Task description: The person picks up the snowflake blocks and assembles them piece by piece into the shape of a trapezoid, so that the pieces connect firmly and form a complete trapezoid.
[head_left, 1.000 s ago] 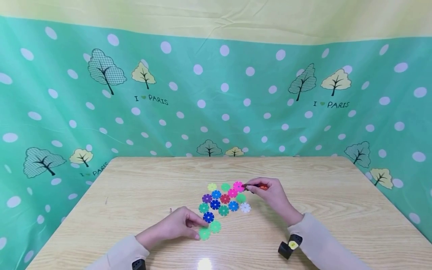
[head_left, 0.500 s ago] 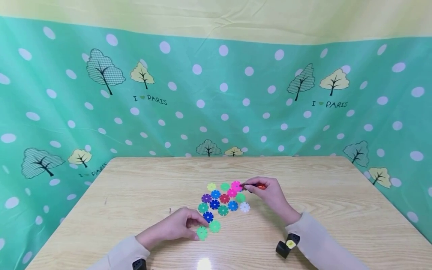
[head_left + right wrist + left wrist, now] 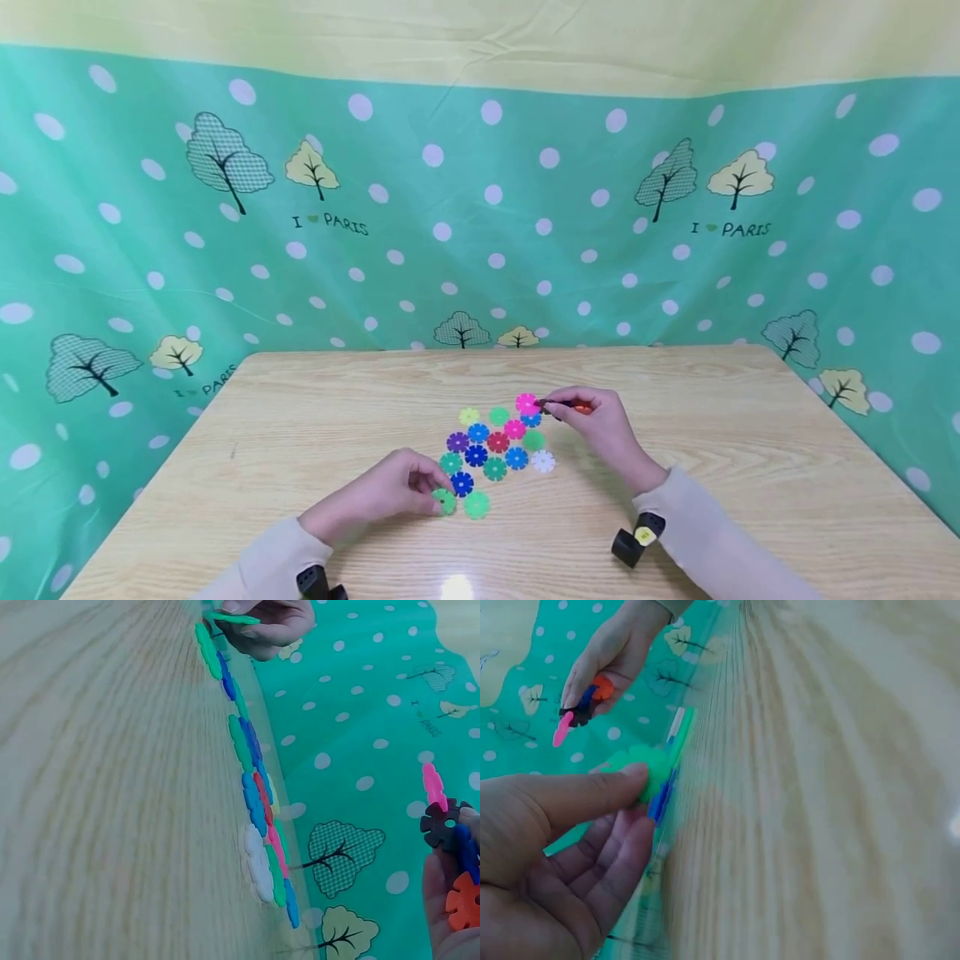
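Observation:
My left hand (image 3: 386, 492) pinches a light green notched plastic disc (image 3: 654, 769) between thumb and fingers, at the near left end of the disc group. Close to it lie a dark blue disc (image 3: 462, 484) and another light green disc (image 3: 476, 504). Over the far right of the group, my right hand (image 3: 600, 425) grips several joined discs. Among these are a pink disc (image 3: 433, 785) at the tip, a dark brown or black disc (image 3: 437, 825), a blue disc (image 3: 466, 851) and an orange disc (image 3: 463, 900). The right fingers partly cover this chain.
Loose notched discs lie flat on the wooden table (image 3: 247, 500), including a red disc (image 3: 498, 442), a purple disc (image 3: 457, 442), a white disc (image 3: 543, 462) and a yellow disc (image 3: 468, 416). A green dotted curtain (image 3: 405, 200) hangs behind the table.
My left hand has lifted the light green disc from the table and moved slightly away from me. My right hand has risen a little with its chain, uncovering a blue disc below the pink one.

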Tool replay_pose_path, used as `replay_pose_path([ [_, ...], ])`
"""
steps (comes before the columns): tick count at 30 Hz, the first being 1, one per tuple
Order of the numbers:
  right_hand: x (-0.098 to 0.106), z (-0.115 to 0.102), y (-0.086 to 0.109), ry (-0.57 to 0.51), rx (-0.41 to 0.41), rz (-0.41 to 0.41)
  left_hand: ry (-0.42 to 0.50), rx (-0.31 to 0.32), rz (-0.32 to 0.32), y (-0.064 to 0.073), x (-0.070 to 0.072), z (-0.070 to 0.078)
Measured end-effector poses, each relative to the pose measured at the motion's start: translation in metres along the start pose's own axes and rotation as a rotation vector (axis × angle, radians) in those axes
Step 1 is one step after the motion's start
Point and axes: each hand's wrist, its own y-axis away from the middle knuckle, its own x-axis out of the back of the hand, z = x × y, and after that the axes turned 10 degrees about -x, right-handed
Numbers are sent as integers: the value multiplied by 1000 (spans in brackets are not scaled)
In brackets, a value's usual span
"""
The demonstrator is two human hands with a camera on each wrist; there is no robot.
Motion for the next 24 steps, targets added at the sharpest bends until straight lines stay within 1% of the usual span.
replay_pose_path([
  [2, 0, -2, 0, -8, -6, -2, 6, -4, 24, -3, 2, 2],
  [5, 0, -3, -1, -11, -14, -4, 4, -9, 82, -10, 5, 5],
  [7, 1, -4, -1, -10, -10, -3, 10, -6, 126, -16, 7, 8],
  [12, 0, -5, -2, 5, 7, -2, 11, -32, 222, -32, 9, 14],
  [16, 0, -6, -2, 6, 18, -11, 26, -50, 307, -45, 8, 20],
  [21, -1, -7, -2, -9, -11, -31, 25, -79, 411, -61, 4, 28],
  [23, -1, -10, -2, -8, -32, -33, 16, -87, 438, -66, 2, 34],
  [24, -1, -14, 0, -7, -30, -36, 16, -87, 449, -68, 1, 40],
])
